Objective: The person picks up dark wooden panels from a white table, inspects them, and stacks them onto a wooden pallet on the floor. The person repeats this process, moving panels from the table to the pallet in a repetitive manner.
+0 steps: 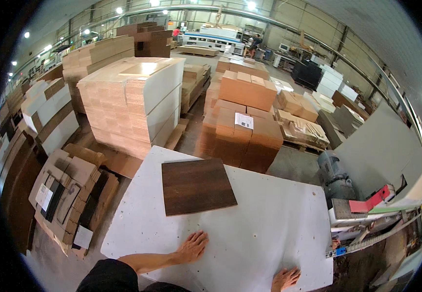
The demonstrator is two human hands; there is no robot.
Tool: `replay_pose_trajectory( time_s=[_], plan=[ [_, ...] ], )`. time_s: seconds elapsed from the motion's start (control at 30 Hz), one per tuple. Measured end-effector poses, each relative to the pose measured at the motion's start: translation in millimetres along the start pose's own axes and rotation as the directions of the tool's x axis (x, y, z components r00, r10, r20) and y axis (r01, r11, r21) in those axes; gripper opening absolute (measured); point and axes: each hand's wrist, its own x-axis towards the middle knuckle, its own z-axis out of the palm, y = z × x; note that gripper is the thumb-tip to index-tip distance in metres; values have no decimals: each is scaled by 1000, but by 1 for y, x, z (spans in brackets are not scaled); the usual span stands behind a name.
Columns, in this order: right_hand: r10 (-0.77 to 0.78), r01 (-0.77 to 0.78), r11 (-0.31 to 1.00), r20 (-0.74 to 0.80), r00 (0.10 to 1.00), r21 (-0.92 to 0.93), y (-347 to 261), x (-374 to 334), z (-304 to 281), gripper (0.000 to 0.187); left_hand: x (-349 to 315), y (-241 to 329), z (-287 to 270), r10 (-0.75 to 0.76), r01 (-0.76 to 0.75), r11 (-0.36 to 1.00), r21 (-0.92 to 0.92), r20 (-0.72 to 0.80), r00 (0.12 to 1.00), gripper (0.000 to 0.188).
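Observation:
My left hand (193, 247) rests flat on a white tabletop (269, 214), its fingers stretched out and nothing in it. Farther along the same surface lies a dark brown wood-grain panel (198, 187), a little beyond my left fingertips and not touched by them. At the near right part of the tabletop is my right hand (286, 279), palm down with its fingers extended and holding nothing. Small specks and marks dot the white surface around both hands.
Stacked boards (118, 104) stand beyond the table at left, with brown cardboard boxes (242, 131) past its far edge. Flattened cardboard (65, 190) sits on the floor at left. At right is a machine with a grey motor (335, 170) and a red bracket (374, 199).

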Motion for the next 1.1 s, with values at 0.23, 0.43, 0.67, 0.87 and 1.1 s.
replay_pose_trajectory(
  time_s=[0.23,0.43,0.67,0.87,1.1],
  plan=[
    [-58,59,998,-144,988,1,14,0,27,32,1,3,-9,-3,3,1000,-22,-10,1000,41],
    [-38,37,999,-70,997,-14,17,-1,23,47,2,2,-10,5,-5,998,-56,8,1000,41],
    [-18,17,1000,-22,1000,-22,6,-2,8,59,0,1,-8,8,-10,998,-64,-26,1000,41],
    [-1,1,1000,-30,1000,3,5,-2,3,59,2,3,-9,8,-10,997,-76,-33,999,41],
    [-3,3,999,1,1000,-32,10,-3,9,64,0,1,-5,13,-17,996,-82,-46,999,41]
  ],
)
